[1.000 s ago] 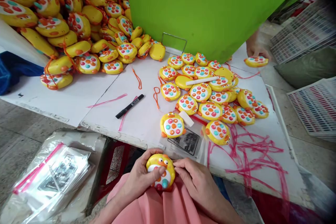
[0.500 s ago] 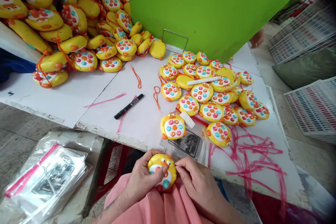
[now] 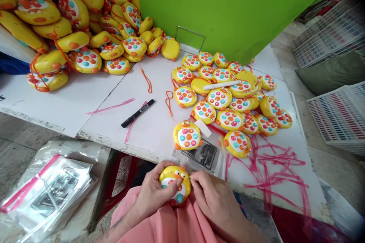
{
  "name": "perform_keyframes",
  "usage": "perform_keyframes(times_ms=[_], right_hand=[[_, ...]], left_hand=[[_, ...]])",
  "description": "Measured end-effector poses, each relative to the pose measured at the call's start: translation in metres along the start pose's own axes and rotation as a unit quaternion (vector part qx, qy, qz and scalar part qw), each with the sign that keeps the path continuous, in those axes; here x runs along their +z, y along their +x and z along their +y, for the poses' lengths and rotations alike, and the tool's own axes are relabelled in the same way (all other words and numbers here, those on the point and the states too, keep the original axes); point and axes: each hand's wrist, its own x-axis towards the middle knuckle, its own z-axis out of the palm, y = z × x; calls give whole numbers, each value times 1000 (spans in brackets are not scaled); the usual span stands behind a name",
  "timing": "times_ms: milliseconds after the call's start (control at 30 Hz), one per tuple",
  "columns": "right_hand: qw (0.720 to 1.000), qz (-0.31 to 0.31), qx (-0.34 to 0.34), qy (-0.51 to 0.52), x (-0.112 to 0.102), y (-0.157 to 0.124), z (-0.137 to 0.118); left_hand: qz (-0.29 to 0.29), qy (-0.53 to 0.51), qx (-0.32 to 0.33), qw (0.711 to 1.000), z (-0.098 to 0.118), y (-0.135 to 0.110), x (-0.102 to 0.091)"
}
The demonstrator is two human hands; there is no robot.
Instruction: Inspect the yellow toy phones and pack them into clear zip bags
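A yellow duck-shaped toy (image 3: 175, 184) with coloured buttons rests on my lap over pink cloth. My left hand (image 3: 153, 194) wraps round its left side, thumb across the buttons. My right hand (image 3: 214, 201) pinches its right edge with closed fingers. Just beyond, on the white table (image 3: 94, 102), another duck toy (image 3: 187, 136) stands beside a clear zip bag (image 3: 204, 154) with a printed card.
A cluster of several duck toys (image 3: 230, 97) lies mid-table, a large heap (image 3: 71, 22) at the back left. A black marker (image 3: 137, 113) and orange cords lie between. A green panel (image 3: 228, 7) stands behind. Stacked zip bags (image 3: 48, 191) lie left of my lap; crates (image 3: 339, 117) at right.
Another person's hand and the toy it held at the table's far right have gone from view. My hands stay on the toy in my lap; the view has shifted slightly.
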Motion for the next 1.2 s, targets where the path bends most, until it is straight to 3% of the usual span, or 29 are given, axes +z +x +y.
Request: perform_keyframes(times_ms=[467,933,1200], right_hand=[[1000,10,-4,-6,0,1,2],[998,20,-56,-34,1,1,2],[1000,18,-18,16,-2,3,4]], left_hand=[[5,2,5,1000,1,0,0],[-11,43,18,999,0,1,-3],[-22,-3,-25,999,-1,4,-6]])
